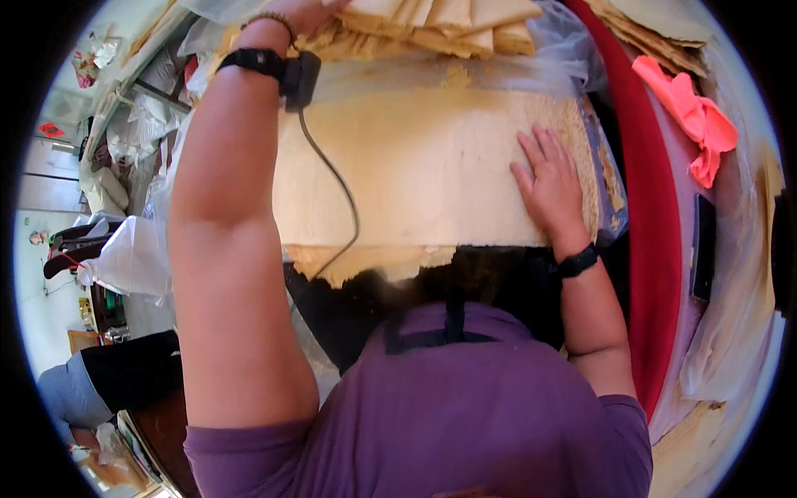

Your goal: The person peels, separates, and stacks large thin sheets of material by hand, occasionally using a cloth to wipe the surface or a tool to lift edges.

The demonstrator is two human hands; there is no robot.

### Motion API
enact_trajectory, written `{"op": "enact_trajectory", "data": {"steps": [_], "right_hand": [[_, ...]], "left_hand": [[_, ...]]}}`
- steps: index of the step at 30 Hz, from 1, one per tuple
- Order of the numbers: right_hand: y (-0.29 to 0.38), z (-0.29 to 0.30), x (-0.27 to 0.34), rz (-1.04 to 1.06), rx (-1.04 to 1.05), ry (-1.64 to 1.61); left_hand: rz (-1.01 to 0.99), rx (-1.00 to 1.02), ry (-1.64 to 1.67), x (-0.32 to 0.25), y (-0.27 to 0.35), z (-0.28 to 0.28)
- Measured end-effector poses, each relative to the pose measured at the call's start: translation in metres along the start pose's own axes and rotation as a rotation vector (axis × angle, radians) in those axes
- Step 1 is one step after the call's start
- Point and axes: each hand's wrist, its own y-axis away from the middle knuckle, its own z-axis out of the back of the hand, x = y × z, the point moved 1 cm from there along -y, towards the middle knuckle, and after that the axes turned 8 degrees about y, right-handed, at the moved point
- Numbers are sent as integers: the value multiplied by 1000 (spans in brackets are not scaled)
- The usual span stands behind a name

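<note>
A pale, thin sheet, likely wood veneer (398,168), lies flat before me, with a ragged-edged piece (373,261) showing under its near edge. My right hand (551,183) rests on its right part, fingers spread, palm down. My left hand (314,14) reaches to the top of the view, beside a pile of folded or layered pale sheets (436,31); its fingers are partly cut off and blurred, so I cannot tell whether they grip a sheet. A cable (348,193) hangs from a black device (300,81) on my left wrist and crosses over the sheet.
Red fabric (650,218) runs down the right side. Beyond it lie a bright pink cloth (691,115), a dark flat object (703,246) and clear plastic sheeting (728,324). White plastic bags (134,252) stand at the left. Another person (112,380) is at the lower left.
</note>
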Motion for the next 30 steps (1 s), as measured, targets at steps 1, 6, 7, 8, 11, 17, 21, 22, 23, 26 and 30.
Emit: {"op": "enact_trajectory", "data": {"steps": [1,6,7,8,11,17,21,22,23,26,30], "right_hand": [[-6,0,18,62,9,-54],[4,-6,-16,-16,-20,27],[3,-5,-18,-14,-26,12],[2,-8,-12,14,-14,-5],[-4,-11,-3,21,-13,1],[0,-3,-20,-23,-56,-285],[20,34,-6,-271,-189,-948],[31,43,-4,-361,-225,-1131],[42,53,-4,-432,-249,-1204],[77,73,-19,-625,-246,-1256],[124,75,-43,-775,-189,-1248]], "left_hand": [[-501,88,-459,92,-11,-18],[-335,244,481,-24,72,20],[-385,321,608,-39,105,19],[-484,202,589,-47,159,3],[-474,358,650,-90,269,-14],[-270,212,615,-132,300,-26],[-442,-65,667,-162,281,-40],[-482,-71,712,-172,276,-43],[-461,72,676,-181,272,-46],[-490,90,607,-198,265,-49],[-545,28,661,-199,254,-48]]}}
